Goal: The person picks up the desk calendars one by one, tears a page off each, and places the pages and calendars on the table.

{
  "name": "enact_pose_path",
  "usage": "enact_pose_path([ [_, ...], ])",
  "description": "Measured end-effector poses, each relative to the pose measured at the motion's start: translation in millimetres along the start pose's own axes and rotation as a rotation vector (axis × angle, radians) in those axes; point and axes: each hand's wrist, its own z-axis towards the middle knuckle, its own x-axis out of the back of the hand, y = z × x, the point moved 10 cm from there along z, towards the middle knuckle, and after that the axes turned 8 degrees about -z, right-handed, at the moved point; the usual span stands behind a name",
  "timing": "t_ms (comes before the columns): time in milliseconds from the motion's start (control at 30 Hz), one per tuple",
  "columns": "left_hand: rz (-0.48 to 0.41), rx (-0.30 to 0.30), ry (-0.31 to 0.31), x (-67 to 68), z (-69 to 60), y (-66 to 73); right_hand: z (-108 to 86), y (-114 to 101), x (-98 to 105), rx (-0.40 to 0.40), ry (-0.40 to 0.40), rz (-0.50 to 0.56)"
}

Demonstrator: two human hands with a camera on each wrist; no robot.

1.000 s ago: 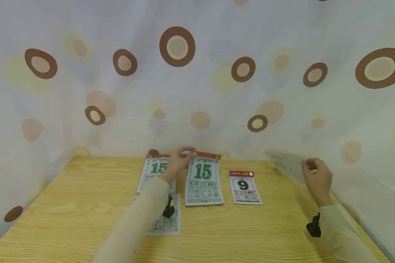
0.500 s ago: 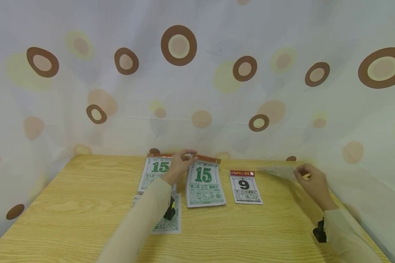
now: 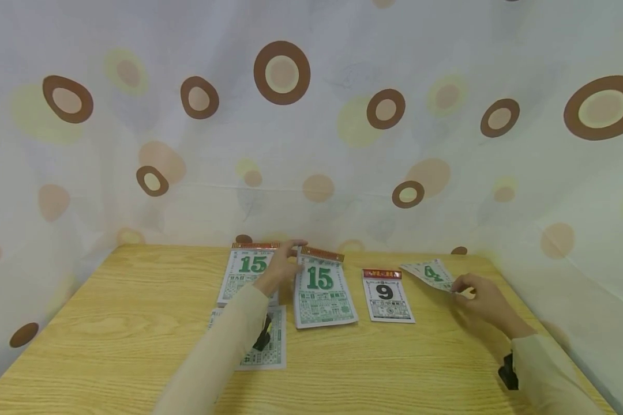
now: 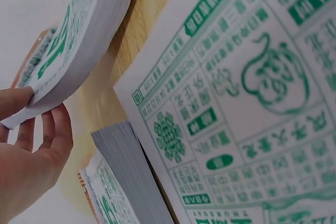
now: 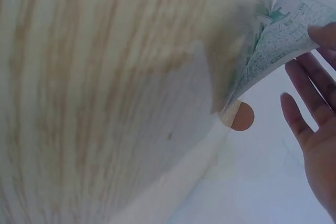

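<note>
Saw a yellow wood-grained table [image 3: 109,346], with the calendar work on it judged only part done. Took as landmark a thick white paper calendar pad with a green 15 and red-and-gold header [image 3: 324,302], tilted and, by its thickness, with many leaves left. Left of that pad, noted a matching white calendar pad with another green 15 [image 3: 244,282]; left and nearer, a flat white paper sheet with green print [image 3: 276,351]. Well to the pad's right, saw a thin white paper leaf with a green numeral [image 3: 431,272], already loose but not yet flat; could not tell whether touching the table. Just right of the pad, saw a small white paper calendar with red header and black 9 [image 3: 386,297]. Found the hands well apart: the left hand [image 3: 276,271] gripping the pad's upper left corner, the right hand [image 3: 483,300] pinching the leaf's edge farthest from the pad.
</note>
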Motion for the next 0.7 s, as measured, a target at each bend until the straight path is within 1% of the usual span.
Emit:
enact_pose_path([
  [100,0.013,0.009,-0.002,1.3,-2.3,-0.9,-1.5,-4,-6,0.02,-0.031,0.03],
  [233,0.041,0.034,0.013,4.4,-5.6,-1.8,-1.5,-9,-13,0.041,-0.077,0.078],
  [400,0.079,0.047,0.035,7.5,-6.0,-4.1,0.1,-11,-24,0.03,-0.154,0.088],
  [533,0.073,0.04,0.05,8.5,-4.2,-10.0,-0.2,-13,-30,0.012,-0.209,0.113],
  [700,0.049,0.032,0.075,9.6,-3.5,-15.4,-0.7,-14,-36,-0.004,-0.251,0.097],
])
